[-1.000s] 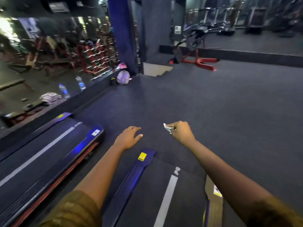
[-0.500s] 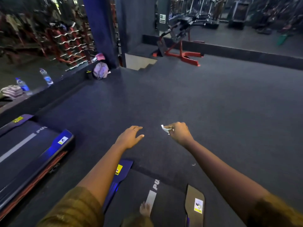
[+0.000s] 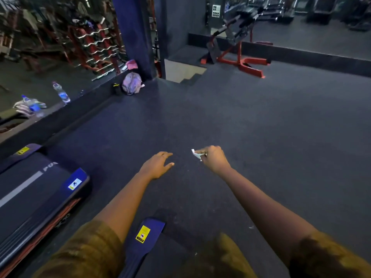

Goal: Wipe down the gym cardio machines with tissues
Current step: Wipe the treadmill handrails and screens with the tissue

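My left hand (image 3: pixel 156 165) is hanging open in front of me, palm down, fingers loosely spread and holding nothing. My right hand (image 3: pixel 213 159) is curling into a loose fist and pinching a small crumpled white tissue (image 3: pixel 195 154) between thumb and fingers. The hands are staying apart, posed as they were half a second ago. The tissue is poking out of the right hand's inner side, toward the left hand, and touching no machine.

Nearest me, the rounded blue end of a treadmill side rail (image 3: pixel 143 235) with a yellow sticker is showing between my forearms. Half a second ago more of that deck was showing, with its white stripe and the other rail. To my left, the neighbouring treadmill (image 3: pixel 30 189) is lying flat, with a dark belt, a glossy blue rail and a ribbed edge.

The speckled rubber floor (image 3: pixel 261 137) is stretching ahead, matte and grainy. Farther off, a clear plastic water bottle (image 3: pixel 61 93) is standing on the dark ledge (image 3: pixel 60 115). A soft pale bag (image 3: pixel 131 83) is slumping by the blue pillar (image 3: pixel 134 33), and a red steel-framed bench (image 3: pixel 241 57) is standing at the back.
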Available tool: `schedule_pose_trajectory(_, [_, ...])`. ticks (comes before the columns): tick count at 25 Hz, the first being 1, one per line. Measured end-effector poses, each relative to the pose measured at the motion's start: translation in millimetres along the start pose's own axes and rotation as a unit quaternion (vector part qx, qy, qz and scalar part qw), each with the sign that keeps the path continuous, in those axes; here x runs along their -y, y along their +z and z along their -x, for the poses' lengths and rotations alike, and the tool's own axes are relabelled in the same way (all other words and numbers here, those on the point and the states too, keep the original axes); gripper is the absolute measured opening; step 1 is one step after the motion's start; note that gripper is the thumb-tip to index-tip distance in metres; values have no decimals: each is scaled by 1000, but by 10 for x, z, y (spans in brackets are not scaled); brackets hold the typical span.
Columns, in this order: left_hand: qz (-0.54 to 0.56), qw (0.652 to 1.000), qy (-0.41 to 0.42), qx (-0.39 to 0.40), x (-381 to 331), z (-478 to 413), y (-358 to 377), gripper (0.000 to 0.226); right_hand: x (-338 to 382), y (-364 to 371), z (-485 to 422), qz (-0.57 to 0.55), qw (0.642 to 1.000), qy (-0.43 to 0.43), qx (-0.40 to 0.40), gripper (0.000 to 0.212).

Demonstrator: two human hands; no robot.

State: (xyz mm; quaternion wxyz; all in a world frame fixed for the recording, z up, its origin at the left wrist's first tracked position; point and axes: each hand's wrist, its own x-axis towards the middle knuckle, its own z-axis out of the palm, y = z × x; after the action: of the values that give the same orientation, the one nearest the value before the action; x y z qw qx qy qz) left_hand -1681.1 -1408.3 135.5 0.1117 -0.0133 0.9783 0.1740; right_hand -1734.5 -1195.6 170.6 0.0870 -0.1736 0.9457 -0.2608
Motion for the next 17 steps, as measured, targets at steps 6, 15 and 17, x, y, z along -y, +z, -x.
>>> schedule_pose_trajectory(6, [-5,997,-50,-50,331,-886,281,55,-376,370,-1187,19,997,-66,19,41])
schedule_pose_trajectory(15, [3,981,-156,-112,453,-2497,885,55,-1327,856,-2872,73,973,-205,72,36])
schedule_pose_trajectory(17, [10,979,-172,-109,397,-2699,833,54,-1442,748,-3107,76,970,-218,73,35])
